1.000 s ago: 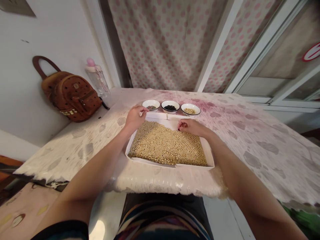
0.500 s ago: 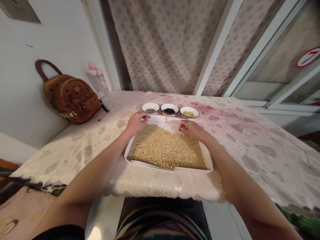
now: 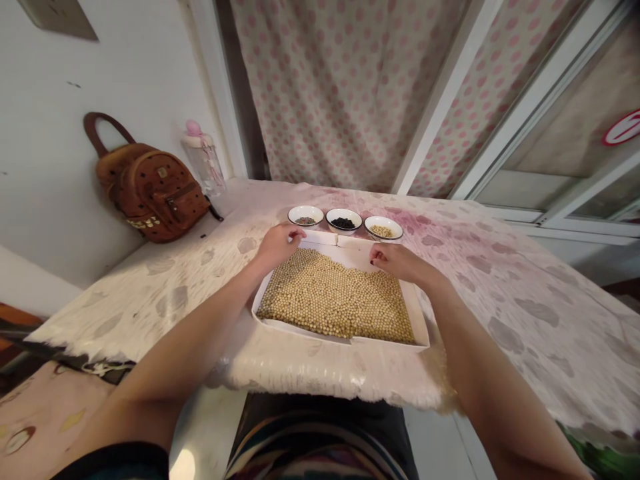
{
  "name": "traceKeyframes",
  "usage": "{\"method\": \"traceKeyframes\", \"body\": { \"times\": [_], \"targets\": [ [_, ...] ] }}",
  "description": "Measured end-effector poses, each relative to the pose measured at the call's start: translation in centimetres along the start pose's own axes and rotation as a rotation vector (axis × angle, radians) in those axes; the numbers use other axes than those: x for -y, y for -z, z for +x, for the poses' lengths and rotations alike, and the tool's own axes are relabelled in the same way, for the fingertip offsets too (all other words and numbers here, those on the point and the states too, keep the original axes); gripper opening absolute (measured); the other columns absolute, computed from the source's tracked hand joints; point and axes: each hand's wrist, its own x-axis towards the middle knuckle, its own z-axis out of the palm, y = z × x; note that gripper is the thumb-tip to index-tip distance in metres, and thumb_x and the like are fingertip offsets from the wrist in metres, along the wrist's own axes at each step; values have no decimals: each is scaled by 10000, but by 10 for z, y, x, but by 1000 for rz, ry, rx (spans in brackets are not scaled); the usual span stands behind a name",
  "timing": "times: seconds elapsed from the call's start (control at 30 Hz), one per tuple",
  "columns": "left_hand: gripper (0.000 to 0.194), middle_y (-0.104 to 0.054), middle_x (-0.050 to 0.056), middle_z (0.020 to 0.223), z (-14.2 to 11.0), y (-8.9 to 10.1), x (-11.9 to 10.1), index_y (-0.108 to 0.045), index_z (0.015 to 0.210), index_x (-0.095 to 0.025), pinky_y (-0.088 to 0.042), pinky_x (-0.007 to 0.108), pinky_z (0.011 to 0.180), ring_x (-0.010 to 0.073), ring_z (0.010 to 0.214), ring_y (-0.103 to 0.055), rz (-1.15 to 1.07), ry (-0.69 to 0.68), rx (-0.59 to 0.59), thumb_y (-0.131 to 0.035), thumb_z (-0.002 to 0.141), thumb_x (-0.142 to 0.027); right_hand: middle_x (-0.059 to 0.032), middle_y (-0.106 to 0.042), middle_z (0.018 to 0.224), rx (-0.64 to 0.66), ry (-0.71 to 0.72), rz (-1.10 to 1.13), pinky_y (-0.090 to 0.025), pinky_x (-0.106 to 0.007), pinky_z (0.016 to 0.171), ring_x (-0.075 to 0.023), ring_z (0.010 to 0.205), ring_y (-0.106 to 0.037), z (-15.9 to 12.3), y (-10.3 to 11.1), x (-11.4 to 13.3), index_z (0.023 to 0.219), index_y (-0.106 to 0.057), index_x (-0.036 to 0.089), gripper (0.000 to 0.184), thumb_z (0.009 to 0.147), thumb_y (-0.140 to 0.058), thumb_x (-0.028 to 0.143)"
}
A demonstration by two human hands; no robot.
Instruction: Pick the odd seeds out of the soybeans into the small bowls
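Note:
A shallow white box point(image 3: 420, 327) holds a broad layer of round yellow soybeans point(image 3: 335, 297), with some bare floor at its far side. My left hand point(image 3: 280, 244) is at the box's far left corner, fingers curled together; whatever they hold, if anything, is hidden. Over the far right part of the box is my right hand point(image 3: 395, 261), its fingers bent into a pinch, and I cannot make out what is in it. Just beyond the box stand three dark-rimmed white bowls: one with small reddish and greenish bits point(image 3: 305, 221), one with black beans point(image 3: 343, 223), one with pale yellow beans point(image 3: 381, 231).
A patterned cloth point(image 3: 500, 293) covers the table. At the back left, a brown backpack point(image 3: 163, 193) leans by the wall, with a clear pink-topped bottle point(image 3: 205, 160) beside it. A dotted curtain point(image 3: 340, 93) hangs behind the table.
My right hand has shifted slightly right, away from the middle of the box. My left hand keeps its place at the far left corner. The view has tilted a little.

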Motion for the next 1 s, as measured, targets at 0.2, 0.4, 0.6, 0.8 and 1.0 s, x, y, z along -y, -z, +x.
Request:
{"method": "traceKeyframes", "body": {
  "times": [0.2,0.4,0.6,0.8,1.0],
  "targets": [
    [198,-727,47,950,0,0,0,-736,886,-205,-486,316,790,183,845,-650,-1,9,-5,-546,856,-154,-52,-687,811,17,-47,-48,-380,-299,638,-184,733,-590,-4,7,3,797,-609,203,150,766,-491,116],
    [202,-732,48,960,0,-2,2,-739,892,-210,-485,315,802,186,860,-653,-1,4,-4,-549,848,-157,-55,-698,790,39,-63,-3,-393,-304,667,-186,728,-610,-3,7,4,816,-605,199,183,787,-449,109],
    [204,-734,44,951,0,-2,1,-738,884,-215,-483,312,794,183,851,-650,0,9,-5,-546,845,-156,-45,-709,771,29,-69,41,-406,-305,683,-184,725,-621,0,5,4,828,-611,205,198,790,-438,118],
    [202,-733,41,955,0,0,0,-734,888,-211,-481,305,781,176,840,-647,11,12,13,-544,850,-158,-50,-706,800,-47,-51,89,-416,-321,702,-192,744,-615,1,3,1,847,-624,205,192,791,-447,157],
    [200,-734,47,976,0,-1,1,-733,886,-219,-491,326,808,188,864,-654,7,-1,13,-541,854,-171,-58,-677,800,-40,-2,7,-390,-316,656,-199,746,-595,2,-4,-3,795,-601,205,90,773,-518,179]
  ]
}}
